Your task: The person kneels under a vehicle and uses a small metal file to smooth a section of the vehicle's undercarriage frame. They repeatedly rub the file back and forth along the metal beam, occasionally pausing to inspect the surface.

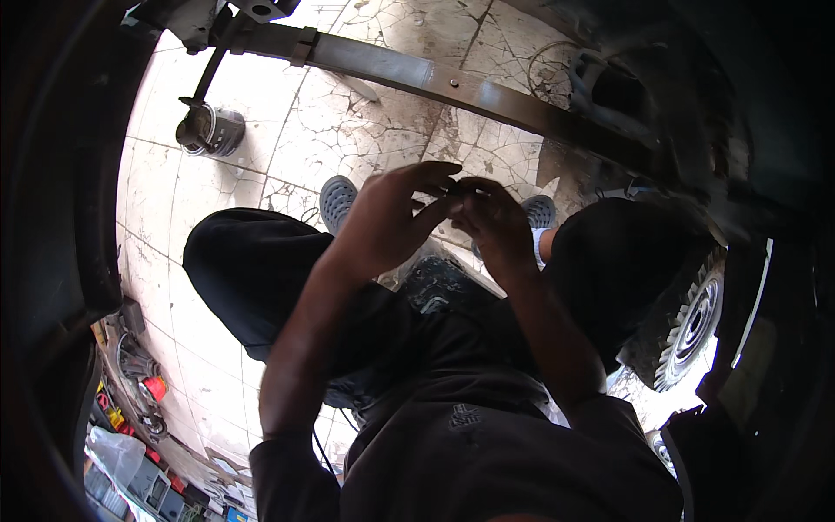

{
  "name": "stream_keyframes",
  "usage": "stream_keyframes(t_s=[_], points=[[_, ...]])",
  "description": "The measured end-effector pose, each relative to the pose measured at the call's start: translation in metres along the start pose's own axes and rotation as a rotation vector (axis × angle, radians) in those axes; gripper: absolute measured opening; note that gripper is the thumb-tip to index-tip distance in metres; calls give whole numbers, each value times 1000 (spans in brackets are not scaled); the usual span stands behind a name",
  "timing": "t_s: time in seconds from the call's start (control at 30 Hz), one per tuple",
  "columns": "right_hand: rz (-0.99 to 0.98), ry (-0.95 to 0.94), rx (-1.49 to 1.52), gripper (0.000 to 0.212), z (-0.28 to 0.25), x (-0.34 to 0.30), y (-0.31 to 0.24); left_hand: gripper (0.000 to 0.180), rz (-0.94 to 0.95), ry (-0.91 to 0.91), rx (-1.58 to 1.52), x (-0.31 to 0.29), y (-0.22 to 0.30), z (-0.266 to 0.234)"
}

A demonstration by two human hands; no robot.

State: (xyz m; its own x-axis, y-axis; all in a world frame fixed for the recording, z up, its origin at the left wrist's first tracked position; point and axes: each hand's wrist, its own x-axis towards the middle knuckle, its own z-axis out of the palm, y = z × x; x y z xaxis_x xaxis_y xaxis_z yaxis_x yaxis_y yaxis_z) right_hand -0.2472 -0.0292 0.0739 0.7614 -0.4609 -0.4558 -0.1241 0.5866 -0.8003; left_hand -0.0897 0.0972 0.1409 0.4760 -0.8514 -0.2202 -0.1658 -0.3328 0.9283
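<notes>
My left hand (393,209) and my right hand (494,222) meet in front of me, above my spread knees. The fingers of both are bent and their tips come together. A small dark piece (454,186) seems to sit between the fingertips, too small and shaded to name. Thumb and fingers of the left hand pinch toward it from one side, while the right hand's curled fingers close on it from the other.
A long metal bar (417,74) crosses ahead of my hands. Beyond it at left, a can (217,130) stands on the cracked tile floor (339,130) under a dark rod. A wheel (694,322) is at right; tools and a plastic bag (117,452) lie lower left.
</notes>
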Motion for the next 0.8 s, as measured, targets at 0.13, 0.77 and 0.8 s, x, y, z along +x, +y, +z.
stream_keyframes(t_s=[0.13, 0.77, 0.8], points=[[43, 74, 127, 34, 21, 15, 41, 29, 40, 108, 142, 0, -30, 5], [-220, 161, 213, 27, 44, 44, 55, 22, -16, 38, -209, 17, -53, -15], [-210, 141, 235, 26, 41, 45, 60, 22, -73, 43, -224, 16, -54, -15]])
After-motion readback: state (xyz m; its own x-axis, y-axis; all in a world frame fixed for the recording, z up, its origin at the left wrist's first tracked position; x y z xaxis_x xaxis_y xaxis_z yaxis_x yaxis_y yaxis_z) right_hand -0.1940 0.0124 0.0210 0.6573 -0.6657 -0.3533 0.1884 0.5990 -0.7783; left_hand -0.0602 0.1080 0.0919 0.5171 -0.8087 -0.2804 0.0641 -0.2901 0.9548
